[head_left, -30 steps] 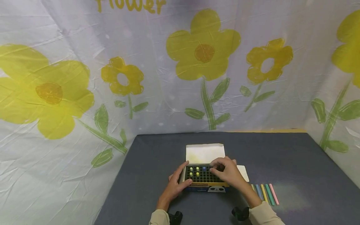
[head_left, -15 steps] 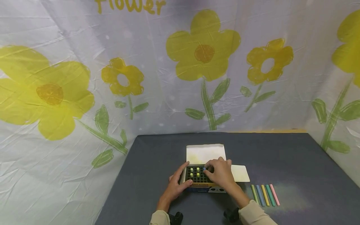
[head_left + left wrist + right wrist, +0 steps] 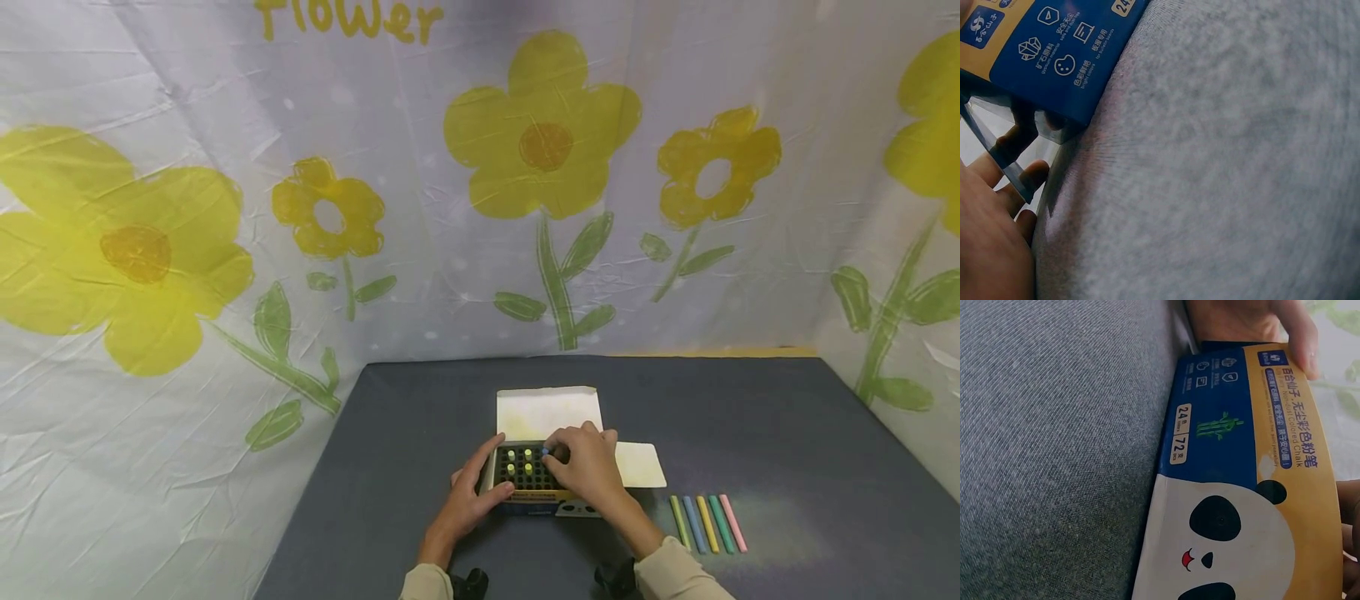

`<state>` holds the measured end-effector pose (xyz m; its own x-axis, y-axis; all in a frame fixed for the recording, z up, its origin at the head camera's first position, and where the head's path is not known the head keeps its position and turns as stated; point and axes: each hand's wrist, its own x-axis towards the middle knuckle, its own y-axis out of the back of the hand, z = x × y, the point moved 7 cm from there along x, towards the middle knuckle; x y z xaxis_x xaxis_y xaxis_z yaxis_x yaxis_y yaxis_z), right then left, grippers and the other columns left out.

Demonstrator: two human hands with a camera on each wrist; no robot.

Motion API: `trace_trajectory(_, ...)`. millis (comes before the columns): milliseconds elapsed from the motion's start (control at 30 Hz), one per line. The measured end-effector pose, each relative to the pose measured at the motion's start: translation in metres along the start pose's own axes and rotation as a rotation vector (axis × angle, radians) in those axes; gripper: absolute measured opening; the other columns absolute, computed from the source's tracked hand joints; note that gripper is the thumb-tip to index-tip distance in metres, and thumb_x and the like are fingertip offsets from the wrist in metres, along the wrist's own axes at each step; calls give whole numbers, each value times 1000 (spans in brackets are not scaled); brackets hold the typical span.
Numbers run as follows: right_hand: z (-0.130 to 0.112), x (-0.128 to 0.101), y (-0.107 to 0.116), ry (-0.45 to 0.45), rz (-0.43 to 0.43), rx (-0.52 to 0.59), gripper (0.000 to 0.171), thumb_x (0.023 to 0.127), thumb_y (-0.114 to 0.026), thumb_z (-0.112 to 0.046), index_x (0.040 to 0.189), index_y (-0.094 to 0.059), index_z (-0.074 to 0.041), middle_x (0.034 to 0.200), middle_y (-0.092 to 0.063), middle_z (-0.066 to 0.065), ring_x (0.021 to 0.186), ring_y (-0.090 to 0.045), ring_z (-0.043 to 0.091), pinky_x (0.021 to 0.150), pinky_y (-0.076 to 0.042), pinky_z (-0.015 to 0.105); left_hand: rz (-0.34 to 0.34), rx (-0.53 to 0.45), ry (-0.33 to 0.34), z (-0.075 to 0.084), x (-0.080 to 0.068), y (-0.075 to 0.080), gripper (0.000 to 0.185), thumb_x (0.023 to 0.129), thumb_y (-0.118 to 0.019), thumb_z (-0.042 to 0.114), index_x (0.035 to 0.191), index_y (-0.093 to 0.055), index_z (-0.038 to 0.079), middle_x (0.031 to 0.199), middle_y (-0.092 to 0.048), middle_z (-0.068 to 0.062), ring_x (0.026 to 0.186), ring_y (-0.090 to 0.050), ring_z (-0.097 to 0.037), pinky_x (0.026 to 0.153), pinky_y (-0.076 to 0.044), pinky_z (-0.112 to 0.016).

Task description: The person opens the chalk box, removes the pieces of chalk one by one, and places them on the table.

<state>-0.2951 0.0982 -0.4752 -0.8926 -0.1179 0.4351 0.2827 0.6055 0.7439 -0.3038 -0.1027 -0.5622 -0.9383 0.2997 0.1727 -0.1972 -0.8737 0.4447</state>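
Note:
A chalk box [image 3: 528,507] with a black holed insert lies open on the dark table, its panda-printed front facing me in the right wrist view. Several yellow-green chalk sticks [image 3: 528,469] stand upright in the holes at its left. My left hand [image 3: 467,498] holds the box's left end, thumb at the front edge and fingers towards the back corner. In the left wrist view a clear plastic flap [image 3: 1013,178] crosses its fingers. Thumb and index finger of my right hand [image 3: 591,465] pinch the top of a blue chalk stick [image 3: 545,452] in the back row. That hand covers the box's right half.
To the right, several loose chalk sticks [image 3: 708,523] in green, blue, yellow, teal and pink lie side by side. The white lid [image 3: 549,412] is folded back behind the box, and a white side flap [image 3: 640,464] sticks out right. A flower-printed cloth [image 3: 420,283] hangs behind.
My right hand has shifted left over the box, from just right of the blue chalk stick to its top, and has stayed there since. The left hand has kept its place.

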Motion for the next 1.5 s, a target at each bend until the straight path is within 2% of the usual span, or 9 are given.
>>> trace_trajectory(200,4,0,0,-30,2,106,12,80,-86,-14,88,-78,-18,71,-70,-9,70,-43,10,76,-22,39,-1,-2,9,-1,0,0,72,92,-71,33,155,-38,43,162,-41,5,147,-40,-31,109,-17,-67)
trace_trajectory(467,5,0,4,6,18,259,14,83,-84,-11,92,-76,-18,76,-69,-11,75,-56,12,81,-24,41,-6,6,-5,0,-1,0,71,94,-69,34,156,-37,42,163,-39,4,147,-40,-32,109,-22,-70)
trace_trajectory(767,0,5,22,163,197,260,21,82,-84,-9,99,-73,-15,81,-74,-3,71,-59,15,82,-22,41,-5,9,-31,2,-1,0,71,95,-68,33,158,-36,39,163,-40,0,144,-42,-36,104,-36,-66)
trace_trajectory(967,5,9,36,206,241,331,21,83,-81,-4,101,-73,-8,76,-75,-1,64,-54,9,81,-21,41,-5,-9,-30,2,-1,0,70,95,-68,33,158,-36,38,164,-39,-2,146,-39,-38,105,-26,-69)
trace_trajectory(1067,11,10,41,207,230,381,21,84,-78,-1,102,-73,-10,72,-74,-4,62,-50,4,83,-21,41,-5,-16,-15,2,-1,0,70,95,-68,33,157,-37,40,164,-39,0,147,-39,-36,105,-21,-68)
trace_trajectory(1167,18,11,45,203,207,439,21,86,-75,2,103,-73,-10,69,-74,-3,60,-51,2,82,-32,38,-5,-27,-1,1,-1,0,71,94,-69,33,156,-37,43,164,-38,3,147,-39,-34,107,-19,-68)
trace_trajectory(1267,26,9,48,185,170,502,18,89,-72,4,104,-73,-7,69,-74,2,57,-57,6,67,-44,29,-1,-20,-2,1,-1,0,71,93,-69,33,156,-37,43,164,-38,2,147,-40,-35,108,-19,-68)
trace_trajectory(1333,32,8,51,159,146,539,17,90,-72,3,105,-73,-4,70,-74,6,57,-60,12,57,-48,29,2,-15,-7,2,-1,0,72,93,-70,33,156,-37,42,164,-38,2,147,-40,-35,108,-20,-69)
trace_trajectory(1500,50,2,61,87,117,565,20,91,-72,2,110,-72,-2,75,-74,10,64,-64,17,64,-49,28,5,-10,-10,4,-1,0,72,93,-70,34,156,-37,42,164,-38,2,148,-39,-35,109,-19,-68)
